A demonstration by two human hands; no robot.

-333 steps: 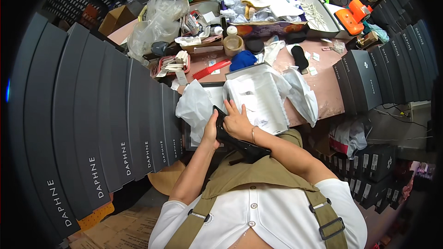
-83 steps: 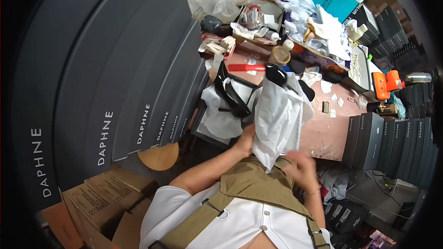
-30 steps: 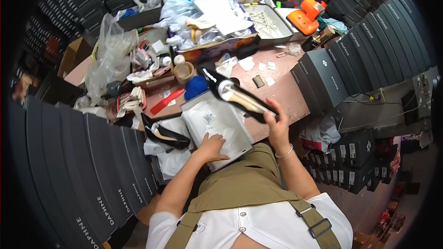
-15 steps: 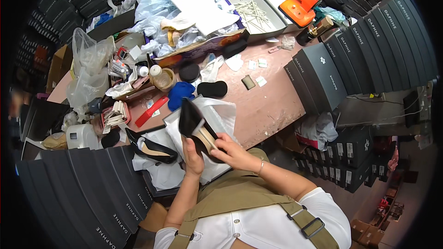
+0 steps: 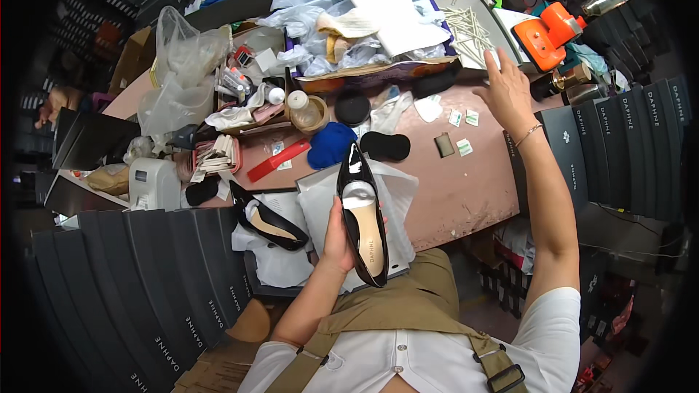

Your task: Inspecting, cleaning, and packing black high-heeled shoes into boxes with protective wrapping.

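Observation:
My left hand (image 5: pixel 336 241) is wrapped round a shiny black pointed pump (image 5: pixel 365 244), toe pointing away from me. Its insole is beige, and white stuffing fills the toe. Stretched far to the right, my right hand (image 5: pixel 508 91) has its fingers apart at the near edge of a shallow tray (image 5: pixel 502 27) of thin pale sticks (image 5: pixel 467 33). I see nothing in those fingers. The matching black pump (image 5: pixel 271 222) lies on its side on white tissue in an open shoe box (image 5: pixel 302 200), left of the held one.
Stacked dark shoe boxes flank me left (image 5: pixel 138 284) and right (image 5: pixel 619 153). A red brush-like tool (image 5: pixel 278 161), blue cloth (image 5: pixel 333 147) and black pads (image 5: pixel 386 146) lie ahead. Beyond are a carton of crumpled paper (image 5: pixel 371 76) and an orange device (image 5: pixel 542 40). Another person's hand (image 5: pixel 57 105) shows far left.
My right hand has left the shoe and moved far right to the stick tray. The pump in my left hand is turned insole up, with white stuffing in its toe. The view has shifted.

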